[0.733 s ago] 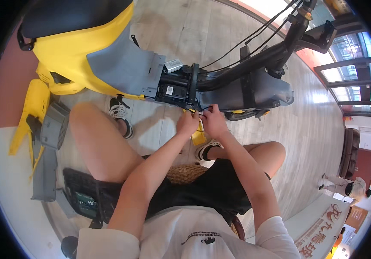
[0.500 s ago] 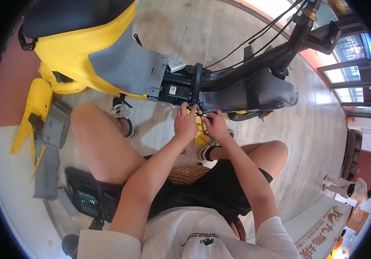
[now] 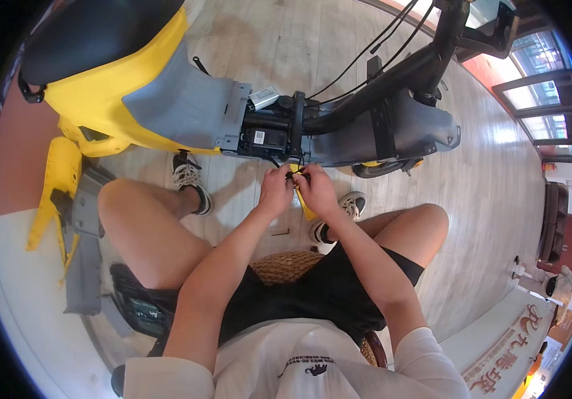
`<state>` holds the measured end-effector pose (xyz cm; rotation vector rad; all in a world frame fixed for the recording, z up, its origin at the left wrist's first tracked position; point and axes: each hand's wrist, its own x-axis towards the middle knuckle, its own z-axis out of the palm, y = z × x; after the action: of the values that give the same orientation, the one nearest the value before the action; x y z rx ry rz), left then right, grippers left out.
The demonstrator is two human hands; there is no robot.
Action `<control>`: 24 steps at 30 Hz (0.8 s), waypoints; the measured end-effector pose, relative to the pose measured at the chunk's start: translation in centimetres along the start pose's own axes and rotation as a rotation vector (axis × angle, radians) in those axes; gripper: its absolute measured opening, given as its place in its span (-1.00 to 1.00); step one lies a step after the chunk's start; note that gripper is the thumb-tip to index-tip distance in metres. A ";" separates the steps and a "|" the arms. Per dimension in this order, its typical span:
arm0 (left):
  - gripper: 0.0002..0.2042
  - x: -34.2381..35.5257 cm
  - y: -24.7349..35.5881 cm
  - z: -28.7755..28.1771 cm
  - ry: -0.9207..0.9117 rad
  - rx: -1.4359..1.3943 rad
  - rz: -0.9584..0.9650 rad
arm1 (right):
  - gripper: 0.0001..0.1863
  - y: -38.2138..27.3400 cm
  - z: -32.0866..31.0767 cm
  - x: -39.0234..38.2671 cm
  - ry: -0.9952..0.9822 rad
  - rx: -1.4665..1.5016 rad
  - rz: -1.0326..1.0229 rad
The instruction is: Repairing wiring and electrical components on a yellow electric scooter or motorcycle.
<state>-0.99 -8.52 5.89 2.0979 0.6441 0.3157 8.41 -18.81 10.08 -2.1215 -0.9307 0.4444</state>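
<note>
Just past the woven seat (image 3: 285, 267) between my thighs, my left hand (image 3: 276, 190) and right hand (image 3: 318, 190) meet, fingers closed together on thin black wiring (image 3: 298, 171) at the near edge of the scooter's uncovered middle, though the exact grip is partly hidden. I judge the wiring light, limp and easily strained, so it is best pinched close on both sides of the join, without tugging; a yellow strip (image 3: 306, 205) shows below it. Farther off sit the labelled black box (image 3: 269, 138), the loose-looking silver box (image 3: 263, 98) and the stiff black frame tube (image 3: 392, 93).
</note>
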 end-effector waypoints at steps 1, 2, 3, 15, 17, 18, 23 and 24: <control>-0.72 0.0 -0.1 0.1 -0.005 0.003 0.002 | -0.71 0.1 0.2 -0.1 0.004 0.003 0.004; -0.76 0.1 0.0 0.0 -0.072 0.019 0.014 | -0.70 -0.5 0.1 -0.2 0.000 0.016 0.010; -0.78 0.1 0.1 -0.1 -0.138 0.034 0.026 | -0.70 -0.8 0.0 -0.2 -0.004 0.028 0.016; -0.72 -0.5 0.3 0.1 -0.281 0.060 0.014 | -0.63 1.6 0.3 -0.3 -0.036 0.149 0.208; -0.74 -0.6 0.9 -0.2 -0.303 0.123 -0.017 | -0.64 1.9 -0.4 -0.2 -0.105 0.149 0.161; -0.76 -0.7 1.3 -0.3 -0.320 0.183 -0.050 | -0.65 2.1 -0.9 -0.3 -0.176 0.145 0.111; -0.78 -1.4 2.1 -1.4 -0.315 0.088 -0.021 | -0.69 3.4 -3.4 -1.4 -0.334 -0.058 -0.084; -0.79 -1.5 2.1 -1.6 -0.323 0.020 -0.016 | -0.70 3.5 -3.6 -1.6 -0.347 -0.167 -0.073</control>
<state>-2.28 -9.20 8.53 2.0999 0.4719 -0.0405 11.01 -23.38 9.72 -2.1903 -1.2752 0.7360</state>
